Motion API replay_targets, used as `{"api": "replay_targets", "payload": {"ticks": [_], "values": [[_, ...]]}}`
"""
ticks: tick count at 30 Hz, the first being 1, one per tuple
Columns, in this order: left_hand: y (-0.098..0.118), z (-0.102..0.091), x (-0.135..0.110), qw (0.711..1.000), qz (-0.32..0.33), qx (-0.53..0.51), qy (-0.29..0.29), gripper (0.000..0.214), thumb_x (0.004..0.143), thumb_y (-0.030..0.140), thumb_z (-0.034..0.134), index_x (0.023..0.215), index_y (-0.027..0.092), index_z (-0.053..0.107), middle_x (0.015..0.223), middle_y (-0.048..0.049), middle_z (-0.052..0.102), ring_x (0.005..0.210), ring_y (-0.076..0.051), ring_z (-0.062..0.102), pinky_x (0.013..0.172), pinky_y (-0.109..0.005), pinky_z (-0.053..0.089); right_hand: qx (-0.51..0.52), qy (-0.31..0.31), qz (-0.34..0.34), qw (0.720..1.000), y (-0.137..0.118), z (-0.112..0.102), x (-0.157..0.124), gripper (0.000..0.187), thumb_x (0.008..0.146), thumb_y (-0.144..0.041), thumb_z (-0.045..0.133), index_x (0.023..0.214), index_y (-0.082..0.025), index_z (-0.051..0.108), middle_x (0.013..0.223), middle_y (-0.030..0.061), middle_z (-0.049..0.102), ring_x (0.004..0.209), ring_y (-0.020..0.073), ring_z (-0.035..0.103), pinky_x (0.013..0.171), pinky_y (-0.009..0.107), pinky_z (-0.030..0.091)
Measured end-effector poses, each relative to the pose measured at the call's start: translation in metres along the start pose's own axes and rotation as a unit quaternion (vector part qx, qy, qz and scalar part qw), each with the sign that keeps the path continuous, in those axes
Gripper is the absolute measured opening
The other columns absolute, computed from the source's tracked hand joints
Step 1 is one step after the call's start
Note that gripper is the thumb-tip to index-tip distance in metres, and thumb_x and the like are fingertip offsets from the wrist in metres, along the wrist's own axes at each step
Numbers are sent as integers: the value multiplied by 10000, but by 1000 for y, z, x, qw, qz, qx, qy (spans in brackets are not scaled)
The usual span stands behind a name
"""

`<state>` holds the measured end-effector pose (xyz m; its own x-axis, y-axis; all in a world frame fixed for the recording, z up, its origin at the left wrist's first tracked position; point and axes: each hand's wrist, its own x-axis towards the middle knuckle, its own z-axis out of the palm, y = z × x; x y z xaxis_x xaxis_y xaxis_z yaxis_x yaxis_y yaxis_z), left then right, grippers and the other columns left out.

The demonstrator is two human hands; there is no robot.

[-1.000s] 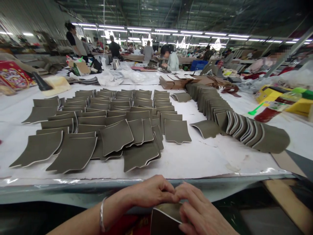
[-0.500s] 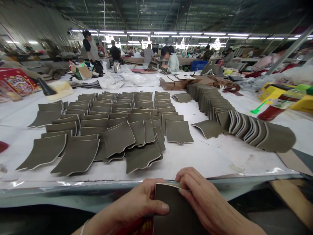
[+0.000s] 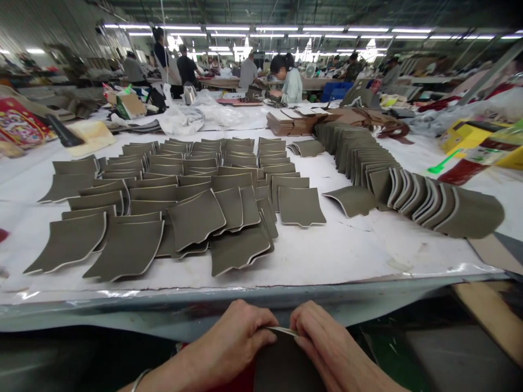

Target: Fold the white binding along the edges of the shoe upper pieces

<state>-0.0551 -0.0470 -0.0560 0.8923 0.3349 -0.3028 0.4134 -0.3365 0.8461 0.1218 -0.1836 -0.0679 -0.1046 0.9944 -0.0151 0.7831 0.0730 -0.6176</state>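
The olive-grey piece point(image 3: 283, 362) sits low in front of you, below the near rim of the table point(image 3: 163, 313) and not on it. Its pale top edge runs left to right between your hands, and its dark face drops away toward you and out of the bottom of the view, so its long axis is probably near-vertical, though you cannot see enough of it to be sure.

Your left hand point(image 3: 231, 345) is closed on the left end of that top edge, thumb pressed along it. Your right hand point(image 3: 327, 348) pinches the right end, fingers curled over the edge. Both hands are touching the piece and nearly meet at its middle, so neither is nearer than the other.

Beyond the rim, well apart from your hands, flat cut pieces point(image 3: 196, 218) of the same colour lie overlapped in rows on the white cover. To their right, a fanned row of curved pieces point(image 3: 429, 201) leans across the table.
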Motion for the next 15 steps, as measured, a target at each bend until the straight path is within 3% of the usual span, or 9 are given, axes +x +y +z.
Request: {"api": "replay_targets", "payload": {"ticks": [9,15], "values": [[-8,12,-5,996,41,84,-2,218,959,228,521,804,198,673,808,-6,692,794,-162,638,685,-226,362,-47,-7,-3,999,-4,7,-2,222,963,-62,319,891,-199,477,902,48,586,818,188,528,725,316,469],[-11,17,-3,990,67,125,6,311,989,233,486,702,194,599,696,7,648,688,-150,605,632,-235,348,-41,-23,10,999,-3,10,-3,200,961,-70,348,873,-195,476,887,46,579,810,191,517,735,321,456]]}}
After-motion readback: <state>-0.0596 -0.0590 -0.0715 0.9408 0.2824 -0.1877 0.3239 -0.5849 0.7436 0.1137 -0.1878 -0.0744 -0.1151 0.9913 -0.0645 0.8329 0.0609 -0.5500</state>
